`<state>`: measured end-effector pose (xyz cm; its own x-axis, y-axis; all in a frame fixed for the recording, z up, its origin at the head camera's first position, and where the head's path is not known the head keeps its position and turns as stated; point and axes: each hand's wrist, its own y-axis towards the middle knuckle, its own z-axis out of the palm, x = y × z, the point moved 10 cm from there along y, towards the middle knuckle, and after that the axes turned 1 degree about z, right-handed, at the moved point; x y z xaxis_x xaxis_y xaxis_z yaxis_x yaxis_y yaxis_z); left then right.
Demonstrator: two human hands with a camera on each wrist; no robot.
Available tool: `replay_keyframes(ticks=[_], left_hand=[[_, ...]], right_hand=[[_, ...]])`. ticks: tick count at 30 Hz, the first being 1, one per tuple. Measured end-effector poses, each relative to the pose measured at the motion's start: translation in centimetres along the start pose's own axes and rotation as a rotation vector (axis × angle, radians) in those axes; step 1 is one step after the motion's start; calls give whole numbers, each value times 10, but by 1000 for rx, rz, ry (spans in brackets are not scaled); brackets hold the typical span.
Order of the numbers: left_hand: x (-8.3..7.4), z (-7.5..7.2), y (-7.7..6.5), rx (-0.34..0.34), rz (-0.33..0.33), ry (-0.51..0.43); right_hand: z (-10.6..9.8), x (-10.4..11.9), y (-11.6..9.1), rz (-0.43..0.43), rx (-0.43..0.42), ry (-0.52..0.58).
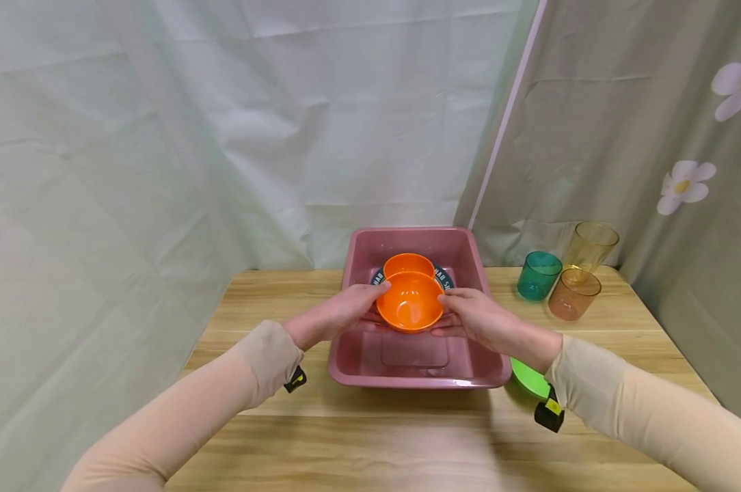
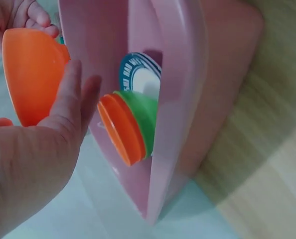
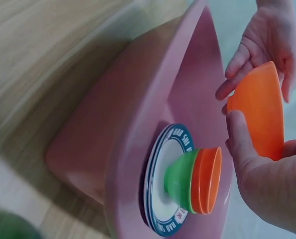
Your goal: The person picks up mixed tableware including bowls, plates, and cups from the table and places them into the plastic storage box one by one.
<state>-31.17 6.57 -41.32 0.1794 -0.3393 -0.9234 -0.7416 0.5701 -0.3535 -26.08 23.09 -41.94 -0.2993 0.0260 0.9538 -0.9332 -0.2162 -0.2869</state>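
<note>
Fingers of the left hand and right hand hold a glossy orange round bowl between them, above a pink rectangular plastic basin. Within the basin, nested orange bowls sit in a green round bowl on stacked white, blue-rimmed plates. Transparent teal, pinkish and yellow tumblers stand right on the wood-grained table.
</note>
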Motion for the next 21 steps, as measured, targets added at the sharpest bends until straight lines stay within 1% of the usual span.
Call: replay_keyframes(ticks=[2,6,9,12,16,19,21], left_hand=[[-6,-1,-3,0,47,104],[-16,-9,-11,-51,133,369],[-25,-12,-18,-84,202,549],[-34,-12,-28,-105,272,682],[-46,-8,-42,-136,354,823],[-52,-3,-52,-151,416,926],[-53,1,-57,-162,432,1008]], right_hand=[[0,2,2,-3,-1,-6],[-4,6,6,-2,-16,-24],[-10,9,9,4,-37,-41],[-17,12,13,11,-59,-63],[-25,18,18,19,-85,-96],[-32,22,22,23,-98,-120],[-36,24,26,26,-107,-137]])
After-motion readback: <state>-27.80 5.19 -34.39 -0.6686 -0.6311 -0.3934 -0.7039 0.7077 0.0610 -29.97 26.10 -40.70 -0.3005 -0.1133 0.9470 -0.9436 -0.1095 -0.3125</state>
